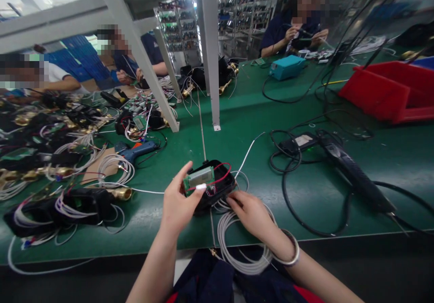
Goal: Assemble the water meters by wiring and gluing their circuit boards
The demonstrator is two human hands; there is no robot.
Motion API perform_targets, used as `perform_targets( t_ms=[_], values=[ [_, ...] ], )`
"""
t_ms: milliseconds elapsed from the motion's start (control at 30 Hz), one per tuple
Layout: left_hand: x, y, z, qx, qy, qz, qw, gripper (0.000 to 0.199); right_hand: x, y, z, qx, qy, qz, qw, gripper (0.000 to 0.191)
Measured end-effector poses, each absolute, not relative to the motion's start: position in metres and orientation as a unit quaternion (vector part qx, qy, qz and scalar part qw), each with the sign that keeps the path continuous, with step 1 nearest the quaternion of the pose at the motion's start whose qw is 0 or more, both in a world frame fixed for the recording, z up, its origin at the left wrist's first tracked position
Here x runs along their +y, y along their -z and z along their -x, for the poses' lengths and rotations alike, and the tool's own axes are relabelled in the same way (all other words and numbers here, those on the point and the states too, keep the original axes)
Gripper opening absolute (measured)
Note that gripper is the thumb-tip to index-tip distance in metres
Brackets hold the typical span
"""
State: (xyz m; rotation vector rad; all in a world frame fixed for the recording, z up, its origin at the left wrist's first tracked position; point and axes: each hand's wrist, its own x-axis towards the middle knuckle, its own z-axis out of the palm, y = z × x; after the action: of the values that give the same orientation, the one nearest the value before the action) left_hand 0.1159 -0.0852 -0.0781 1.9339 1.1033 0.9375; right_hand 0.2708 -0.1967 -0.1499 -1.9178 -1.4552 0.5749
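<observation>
My left hand (179, 199) grips a small green circuit board (200, 179) with a grey display, thumb on its near edge by a white connector (201, 187). The board is tilted over an open black housing (224, 186), and a red wire (228, 172) loops out on the right. At the housing's near right corner, my right hand (249, 212) has its fingers closed around the grey cable, partly hiding it. Below that hand, the coiled grey cable (225, 235) hangs over the table edge. A white wire (246, 156) sticks up behind the housing.
To the left lie a blue glue gun (140, 151), black housings (77, 205) with brass fittings, and cable coils. A black handheld tool (352, 172) with a looping cord is on the right, before a red bin (383, 90). A metal post (210, 59) stands ahead; co-workers sit beyond.
</observation>
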Motion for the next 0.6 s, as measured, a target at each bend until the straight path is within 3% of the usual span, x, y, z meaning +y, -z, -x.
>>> perform_targets(
  t_ms=[100,367,500,600],
  values=[
    [-0.085,0.07,-0.116,0.372,-0.301,-0.803,0.355,0.017,-0.195,0.15,-0.269,-0.554,-0.213,0.745,0.304,0.019],
    [-0.071,0.074,-0.128,0.454,-0.328,-0.735,0.383,0.023,-0.192,0.147,-0.266,-0.536,-0.224,0.754,0.306,0.009],
    [-0.049,0.085,-0.131,0.473,-0.353,-0.687,0.424,0.033,-0.193,0.137,-0.263,-0.621,-0.222,0.683,0.314,0.022],
    [-0.038,0.096,-0.132,0.467,-0.374,-0.667,0.444,0.039,-0.191,0.133,-0.261,-0.595,-0.227,0.7,0.323,0.02]
  ],
)
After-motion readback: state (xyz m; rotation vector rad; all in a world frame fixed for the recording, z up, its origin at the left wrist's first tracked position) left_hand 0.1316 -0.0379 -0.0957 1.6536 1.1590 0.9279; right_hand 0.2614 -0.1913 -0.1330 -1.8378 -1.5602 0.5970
